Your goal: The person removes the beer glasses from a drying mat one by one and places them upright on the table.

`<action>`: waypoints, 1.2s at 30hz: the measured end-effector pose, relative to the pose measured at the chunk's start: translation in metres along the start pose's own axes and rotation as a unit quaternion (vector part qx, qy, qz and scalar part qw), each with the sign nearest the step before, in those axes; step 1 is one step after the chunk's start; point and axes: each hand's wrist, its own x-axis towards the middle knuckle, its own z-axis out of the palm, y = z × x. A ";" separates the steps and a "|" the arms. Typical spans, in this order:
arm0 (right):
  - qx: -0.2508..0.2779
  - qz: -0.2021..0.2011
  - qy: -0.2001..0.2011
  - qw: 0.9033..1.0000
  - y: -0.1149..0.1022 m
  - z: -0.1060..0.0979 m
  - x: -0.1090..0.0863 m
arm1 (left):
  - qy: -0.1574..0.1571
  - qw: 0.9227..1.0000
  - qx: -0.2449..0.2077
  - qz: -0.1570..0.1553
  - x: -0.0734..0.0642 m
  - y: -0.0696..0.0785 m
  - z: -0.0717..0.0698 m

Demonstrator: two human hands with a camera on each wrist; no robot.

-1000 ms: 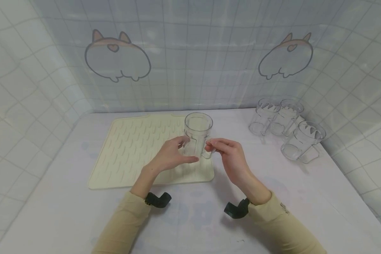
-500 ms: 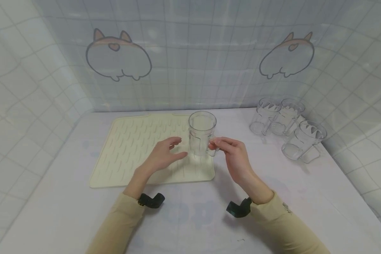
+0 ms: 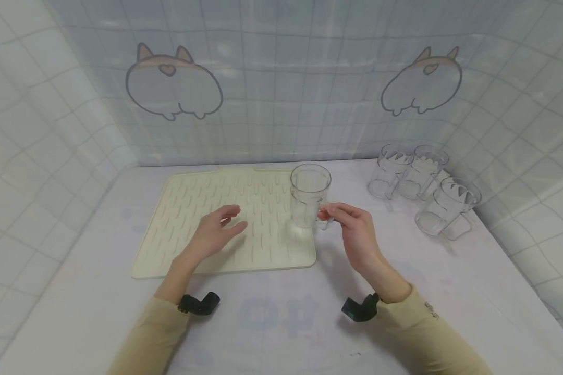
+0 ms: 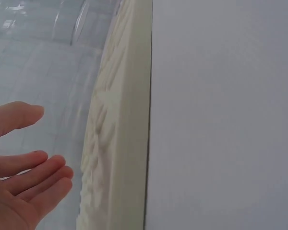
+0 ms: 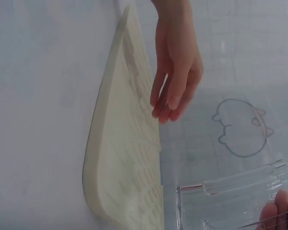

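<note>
My right hand point(image 3: 354, 229) pinches the handle of a clear mug point(image 3: 308, 203). The mug is upright, its rim up, over the right part of a cream ridged mat point(image 3: 272, 247). In the right wrist view a narrow strip of backdrop shows between the base of the mug point(image 5: 230, 196) and the mat point(image 5: 115, 158). Fingertips of that hand point(image 5: 280, 211) appear at the lower right corner. My left hand point(image 3: 213, 232) is over the middle of the mat, apart from the mug, thumb and fingers spread with nothing between them, as the left wrist view of the hand point(image 4: 26, 163) confirms.
Three more clear handled mugs stand at the right: two at the back, a left one point(image 3: 381, 176) and a right one point(image 3: 420, 174), and a nearer one point(image 3: 438, 213). A white cloth point(image 3: 281, 323) covers the table. Tile-patterned curtains point(image 3: 300, 104) enclose the back and sides.
My left hand has let go of the mug's side and moved left, away from it. The right hand has shifted slightly right, carrying the mug by its handle.
</note>
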 end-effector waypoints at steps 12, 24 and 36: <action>-0.007 -0.017 0.024 1.000 0.002 -0.018 0.000 | 0.052 0.998 0.019 0.000 -0.019 -0.031 -0.031; 0.005 -0.023 0.040 0.999 0.003 -0.038 0.000 | 0.094 0.994 0.048 -0.026 -0.042 -0.057 -0.058; 0.004 -0.016 0.049 0.999 0.002 -0.056 -0.003 | 0.138 0.987 0.080 -0.037 -0.058 -0.075 -0.081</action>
